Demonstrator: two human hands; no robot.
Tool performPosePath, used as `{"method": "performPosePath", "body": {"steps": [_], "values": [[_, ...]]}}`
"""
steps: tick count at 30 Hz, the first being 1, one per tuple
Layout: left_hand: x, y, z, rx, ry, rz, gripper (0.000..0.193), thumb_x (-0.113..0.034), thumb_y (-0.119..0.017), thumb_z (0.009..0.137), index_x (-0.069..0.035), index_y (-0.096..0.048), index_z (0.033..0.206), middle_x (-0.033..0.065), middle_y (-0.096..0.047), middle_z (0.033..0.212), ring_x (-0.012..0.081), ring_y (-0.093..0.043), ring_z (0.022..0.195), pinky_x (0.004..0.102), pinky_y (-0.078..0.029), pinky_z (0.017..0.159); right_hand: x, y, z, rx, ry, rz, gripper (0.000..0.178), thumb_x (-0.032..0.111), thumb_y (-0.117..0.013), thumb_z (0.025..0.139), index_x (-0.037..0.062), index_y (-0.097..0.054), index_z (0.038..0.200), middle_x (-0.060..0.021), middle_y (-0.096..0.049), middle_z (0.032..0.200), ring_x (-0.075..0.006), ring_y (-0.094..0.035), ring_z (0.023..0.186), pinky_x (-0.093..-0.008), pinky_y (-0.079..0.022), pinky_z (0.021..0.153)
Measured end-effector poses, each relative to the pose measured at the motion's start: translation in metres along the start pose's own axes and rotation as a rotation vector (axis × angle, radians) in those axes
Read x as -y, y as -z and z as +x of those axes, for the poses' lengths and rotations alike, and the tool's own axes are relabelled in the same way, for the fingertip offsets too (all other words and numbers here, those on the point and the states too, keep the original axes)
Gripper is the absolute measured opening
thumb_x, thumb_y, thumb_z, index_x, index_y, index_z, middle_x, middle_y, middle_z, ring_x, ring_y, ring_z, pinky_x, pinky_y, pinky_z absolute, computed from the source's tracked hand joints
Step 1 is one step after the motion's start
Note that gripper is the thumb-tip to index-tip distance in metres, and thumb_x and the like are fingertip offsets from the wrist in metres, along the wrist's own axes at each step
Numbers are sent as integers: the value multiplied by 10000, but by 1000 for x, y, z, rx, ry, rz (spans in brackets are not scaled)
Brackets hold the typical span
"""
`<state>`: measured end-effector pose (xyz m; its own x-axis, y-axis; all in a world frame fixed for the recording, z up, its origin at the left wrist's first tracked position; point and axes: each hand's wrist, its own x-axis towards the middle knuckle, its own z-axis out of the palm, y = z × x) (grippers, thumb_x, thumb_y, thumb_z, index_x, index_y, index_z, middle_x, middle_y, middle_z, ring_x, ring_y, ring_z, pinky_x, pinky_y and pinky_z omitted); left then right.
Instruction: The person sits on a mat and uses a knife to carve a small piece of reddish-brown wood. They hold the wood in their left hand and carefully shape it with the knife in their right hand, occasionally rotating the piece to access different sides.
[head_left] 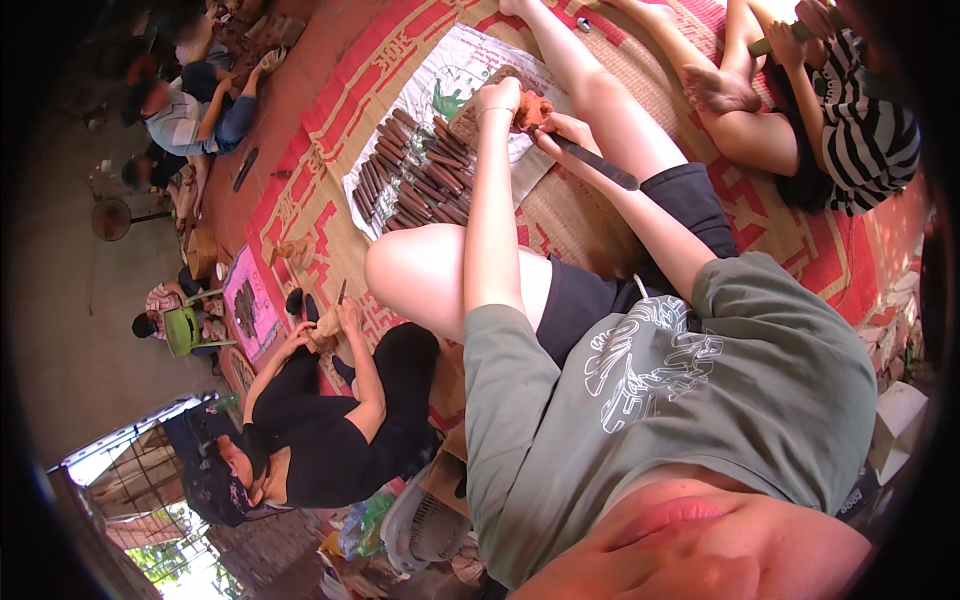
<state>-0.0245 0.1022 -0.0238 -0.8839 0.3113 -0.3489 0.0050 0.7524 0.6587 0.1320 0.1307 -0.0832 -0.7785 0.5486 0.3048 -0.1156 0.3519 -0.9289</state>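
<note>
Between my bent legs, my left hand is closed on a small reddish-orange carved piece of uneven shape. My right hand grips a long, dark carving tool, whose thick end points back along my right forearm. Its working tip is hidden near the carved piece. Beneath and beside my left hand is a brown block. To the left, several dark brown sticks, resembling tool handles, lie in rows on a white printed cloth.
A red and tan woven mat spreads below. At lower left a person in black works a pale wooden piece. Another person in stripes sits at upper right. Further left are a pink cloth, a green chair and a fan.
</note>
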Motion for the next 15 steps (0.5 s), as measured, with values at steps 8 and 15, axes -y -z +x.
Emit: {"method": "performPosePath", "body": {"steps": [8, 15], "values": [[2, -2, 4, 6, -14, 15, 392, -264, -618, 610, 81, -642, 795, 215, -638, 857, 273, -635, 727, 355, -511, 647, -8, -3, 2, -67, 33, 15, 149, 133, -608, 766, 6, -532, 747, -126, -541, 646, -211, -547, 587, -339, -431, 542], [-7, 1, -2, 81, 78, -24, 465, -276, -563, 639, 110, -624, 889, 286, -599, 989, 349, -591, 970, 359, -442, 856, -7, -5, 0, -54, 2, 29, 158, 122, -610, 755, 3, -510, 724, -134, -527, 636, -218, -510, 559, -333, -417, 537]]}}
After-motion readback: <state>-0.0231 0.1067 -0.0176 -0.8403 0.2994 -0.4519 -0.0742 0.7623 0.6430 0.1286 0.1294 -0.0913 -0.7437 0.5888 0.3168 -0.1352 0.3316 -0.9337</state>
